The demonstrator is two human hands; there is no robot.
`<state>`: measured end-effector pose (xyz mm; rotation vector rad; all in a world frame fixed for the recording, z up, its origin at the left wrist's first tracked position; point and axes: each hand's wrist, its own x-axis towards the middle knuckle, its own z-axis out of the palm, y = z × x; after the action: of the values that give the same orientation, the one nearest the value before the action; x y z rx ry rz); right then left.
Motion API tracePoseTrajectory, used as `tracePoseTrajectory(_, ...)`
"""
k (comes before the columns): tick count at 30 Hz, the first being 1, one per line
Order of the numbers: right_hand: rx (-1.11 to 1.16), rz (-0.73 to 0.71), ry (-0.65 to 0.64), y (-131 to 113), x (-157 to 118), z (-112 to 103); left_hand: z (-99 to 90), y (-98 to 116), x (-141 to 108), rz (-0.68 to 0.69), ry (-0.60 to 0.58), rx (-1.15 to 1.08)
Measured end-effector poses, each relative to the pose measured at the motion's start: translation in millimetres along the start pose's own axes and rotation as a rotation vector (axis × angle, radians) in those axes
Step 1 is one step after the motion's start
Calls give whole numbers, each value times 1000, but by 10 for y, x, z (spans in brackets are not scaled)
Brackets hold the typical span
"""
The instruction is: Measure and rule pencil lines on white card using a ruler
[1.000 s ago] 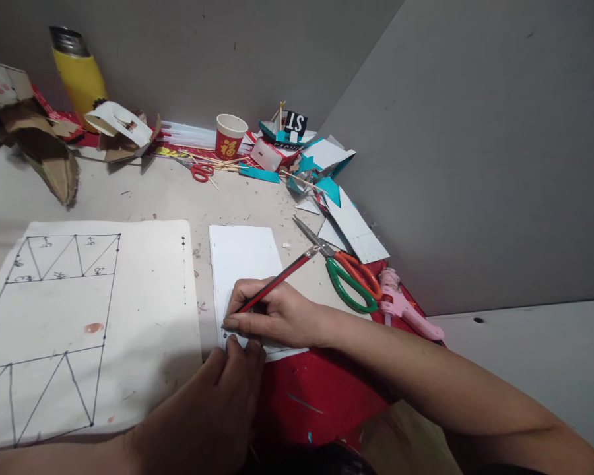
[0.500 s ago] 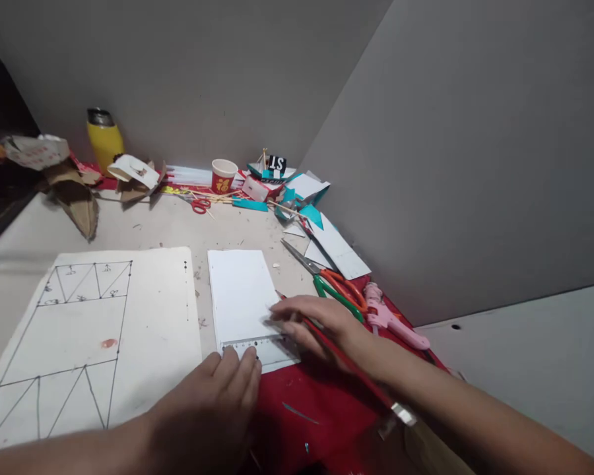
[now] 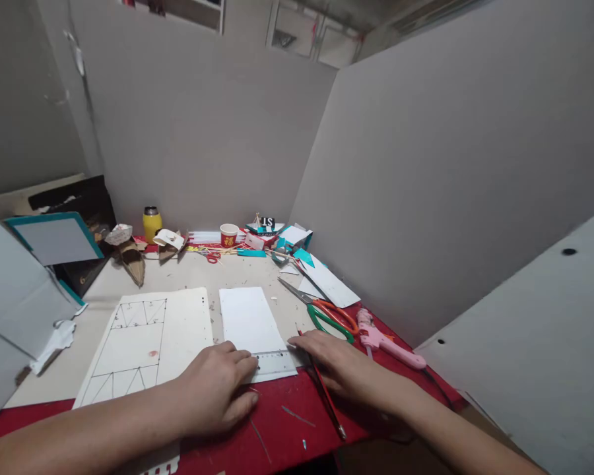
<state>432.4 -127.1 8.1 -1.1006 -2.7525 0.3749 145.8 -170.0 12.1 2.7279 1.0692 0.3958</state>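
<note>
A blank white card (image 3: 250,320) lies between my hands, with a clear ruler (image 3: 274,363) across its near end. My left hand (image 3: 220,386) rests on the ruler's left part, its fingers bent over it and the thumb apart on the red cloth. A red pencil (image 3: 329,399) is in my right hand (image 3: 339,363), its tip pointing forward and its end toward me, to the right of the card. Left of the card lies a paper sheet (image 3: 185,330) with triangles and lines drawn on it, partly covered by my left forearm.
Scissors (image 3: 321,313) with orange and green handles and a pink glue gun (image 3: 391,346) lie at the right. Along the back stand a yellow bottle (image 3: 152,225), a red cup (image 3: 228,236) and paper scraps. Grey panels rise behind; white board pieces (image 3: 20,290) stand left.
The view has tilted up and shows more of the panels. My right hand has drawn back off the card to its right side, still with the pencil. My left hand stays on the ruler.
</note>
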Motion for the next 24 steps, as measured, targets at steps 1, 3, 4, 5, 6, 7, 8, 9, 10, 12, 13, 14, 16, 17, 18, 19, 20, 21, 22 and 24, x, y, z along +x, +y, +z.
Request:
tracePoseTrajectory(1,-17,-4,3,-26,10,-8,-26,-19,10,-36,-5,-51)
tracePoseTrajectory(3,-46,-15,7,-76,17,-20,-83,-100,42,-125,-16,-179)
tracePoseTrajectory(4,-55,-18,8,-98,15,-26,-116,-166,66,-167,-15,-244)
tracePoseTrajectory(5,-62,-18,7,-116,9,-33,-155,-248,96,-213,-6,-305)
tracePoseTrajectory(6,-68,-18,7,-129,0,-41,-198,-346,132,-261,8,-362)
tracePoseTrajectory(7,-69,-17,9,-138,-12,-51,-246,-455,173,-310,26,-416)
tracePoseTrajectory(8,-65,-14,16,-142,-28,-61,-295,-571,218,-365,54,-457)
tracePoseTrajectory(9,-52,-11,28,-141,-46,-70,-342,-689,265,-423,80,-489)
tracePoseTrajectory(10,-33,-5,45,-136,-68,-77,-385,-802,314,-484,104,-513)
tracePoseTrajectory(12,11,16,85,-121,-116,-80,-446,-1001,417,-599,127,-548)
tracePoseTrajectory(13,30,29,107,-113,-142,-75,-461,-1081,470,-646,127,-561)
tracePoseTrajectory(14,47,41,131,-108,-168,-67,-466,-1147,525,-689,125,-567)
tracePoseTrajectory(16,83,54,194,-111,-224,-44,-452,-1242,634,-761,108,-568)
tracePoseTrajectory(17,109,55,233,-120,-253,-32,-438,-1275,686,-790,92,-564)
tracePoseTrajectory(18,142,58,275,-132,-283,-21,-421,-1300,737,-813,73,-557)
tracePoseTrajectory(19,182,68,318,-146,-313,-10,-403,-1319,783,-833,52,-549)
tracePoseTrajectory(20,228,88,364,-159,-343,-1,-386,-1333,826,-850,30,-538)
tracePoseTrajectory(21,277,116,407,-169,-373,8,-369,-1344,864,-864,9,-525)
tracePoseTrajectory(22,332,151,443,-175,-401,17,-354,-1351,896,-876,-10,-512)
tracePoseTrajectory(24,460,216,503,-170,-446,37,-329,-1359,944,-893,-43,-487)
